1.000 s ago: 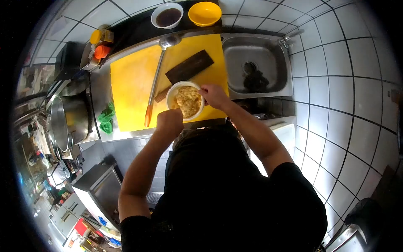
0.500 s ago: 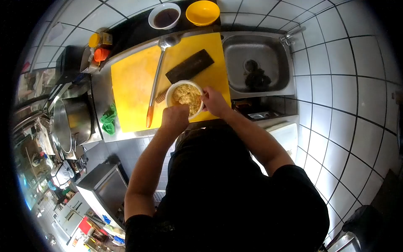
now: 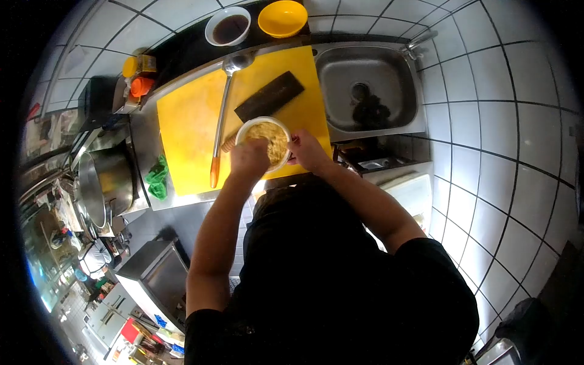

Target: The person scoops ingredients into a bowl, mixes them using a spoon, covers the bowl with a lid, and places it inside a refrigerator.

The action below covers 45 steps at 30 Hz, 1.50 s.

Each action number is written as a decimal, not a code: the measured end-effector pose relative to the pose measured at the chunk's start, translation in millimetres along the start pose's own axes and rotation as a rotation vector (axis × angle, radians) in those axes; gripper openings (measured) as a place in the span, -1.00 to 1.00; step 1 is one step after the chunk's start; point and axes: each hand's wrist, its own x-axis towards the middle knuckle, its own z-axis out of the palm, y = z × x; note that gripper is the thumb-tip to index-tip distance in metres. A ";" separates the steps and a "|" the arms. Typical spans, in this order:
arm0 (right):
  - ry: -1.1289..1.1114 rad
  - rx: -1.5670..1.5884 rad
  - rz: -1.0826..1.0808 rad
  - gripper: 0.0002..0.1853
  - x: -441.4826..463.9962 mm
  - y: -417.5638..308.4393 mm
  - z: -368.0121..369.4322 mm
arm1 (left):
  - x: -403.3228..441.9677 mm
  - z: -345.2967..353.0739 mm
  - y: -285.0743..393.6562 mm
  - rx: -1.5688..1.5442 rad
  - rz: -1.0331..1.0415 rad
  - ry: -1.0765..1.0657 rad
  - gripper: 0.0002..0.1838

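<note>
A white bowl (image 3: 241,129) of yellowish, lumpy mixture stands near the front edge of the yellow cutting board (image 3: 188,121). My left hand (image 3: 250,159) is closed over the bowl's left part; whatever its fingers hold is hidden. On the other side, my right hand (image 3: 308,151) grips the bowl's right rim. Just behind the bowl lies a cleaver with a dark blade (image 3: 269,96), its ridged wooden handle partly hidden by the bowl. A long ladle (image 3: 225,100) with an orange handle end lies left of the bowl.
Behind the board stand a white bowl of dark liquid (image 3: 228,27) and a yellow bowl (image 3: 283,18). Right is a metal sink (image 3: 340,73) with something dark inside. Left are a green cloth (image 3: 157,177), lidded jars (image 3: 142,86) and a large pot (image 3: 112,182).
My left hand has shifted up and over the bowl, then to its left side. My right hand stays at the right rim. The whole view has shifted slightly.
</note>
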 end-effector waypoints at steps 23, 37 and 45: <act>-0.032 0.020 0.110 -0.71 5.0 8.5 1.4 | -13.4 -23.7 31.6 0.024 0.003 -0.244 -0.85; -0.034 0.030 0.078 -0.69 1.4 9.8 0.5 | -5.4 -4.7 9.7 -0.005 0.042 -0.047 -0.88; -0.001 0.070 0.115 -0.69 1.5 9.8 2.2 | -30.6 -11.9 7.1 0.127 -0.023 -0.259 -0.84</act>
